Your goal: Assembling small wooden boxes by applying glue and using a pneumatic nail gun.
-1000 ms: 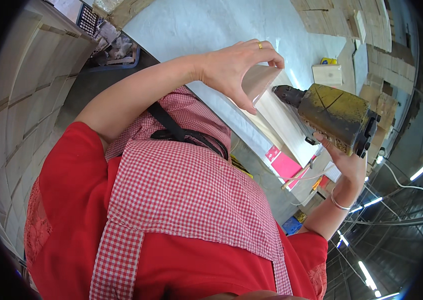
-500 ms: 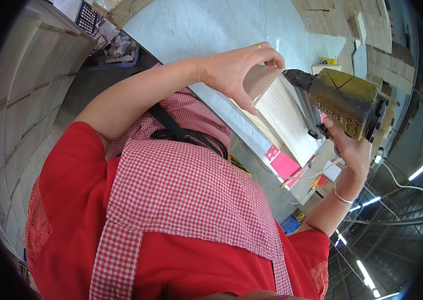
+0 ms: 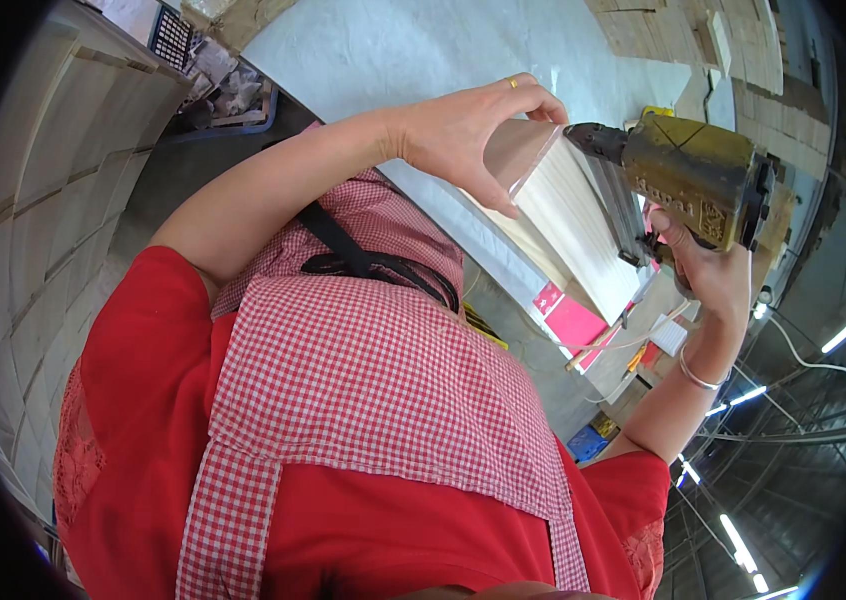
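Note:
A pale wooden box-like piece (image 3: 575, 225) with long, light side boards lies on the workbench (image 3: 363, 60). My left hand (image 3: 448, 140) grips its near-left end, thumb on one edge and bent fingers over the opposite edge. In my right hand (image 3: 713, 275) is a nail gun (image 3: 688, 170), worn yellow and black, held by the handle with my fingers partly hidden behind it. The gun's dark nose touches or nearly touches the top corner of the piece, close to my left fingertips. Its slanted magazine runs alongside the boards.
Stacked wooden boards (image 3: 643, 30) lie at the far side of the bench. A pink sheet (image 3: 575, 322) is beside the wooden piece, near a pale hose (image 3: 633, 344). Wooden panels (image 3: 33, 220) stand at the left, with a blue bin (image 3: 253, 122) of scraps nearby.
The nail gun and my right hand have shifted slightly right and away from me. My left hand and the end of the wooden piece have moved a little farther away too.

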Demonstrator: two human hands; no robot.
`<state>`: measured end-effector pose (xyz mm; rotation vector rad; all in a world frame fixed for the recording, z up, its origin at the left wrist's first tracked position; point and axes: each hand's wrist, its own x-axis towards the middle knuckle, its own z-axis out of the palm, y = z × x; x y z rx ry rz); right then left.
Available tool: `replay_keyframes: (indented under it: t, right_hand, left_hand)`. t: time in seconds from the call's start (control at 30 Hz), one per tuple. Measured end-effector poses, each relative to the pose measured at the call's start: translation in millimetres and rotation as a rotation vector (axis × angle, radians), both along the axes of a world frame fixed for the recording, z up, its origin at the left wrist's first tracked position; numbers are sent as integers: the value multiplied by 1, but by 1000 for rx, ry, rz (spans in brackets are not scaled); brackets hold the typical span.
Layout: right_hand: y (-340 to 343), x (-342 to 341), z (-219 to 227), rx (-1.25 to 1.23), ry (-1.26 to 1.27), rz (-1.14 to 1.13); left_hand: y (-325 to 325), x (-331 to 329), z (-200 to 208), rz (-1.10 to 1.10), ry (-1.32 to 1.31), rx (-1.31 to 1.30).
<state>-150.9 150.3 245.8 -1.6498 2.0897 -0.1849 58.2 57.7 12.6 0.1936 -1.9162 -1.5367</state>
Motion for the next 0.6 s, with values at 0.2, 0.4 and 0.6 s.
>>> replay_keyframes:
  t: [0.2, 0.4, 0.6]
  right_hand:
    - [23, 3, 2, -119, -73, -77]
    - [47, 13, 12, 2, -42, 2]
    - [54, 19, 16, 93, 60, 190]
  left_hand:
    - [29, 5, -10, 205, -50, -96]
    - [56, -19, -22, 599, -141, -384]
    - [61, -19, -21, 609, -191, -357]
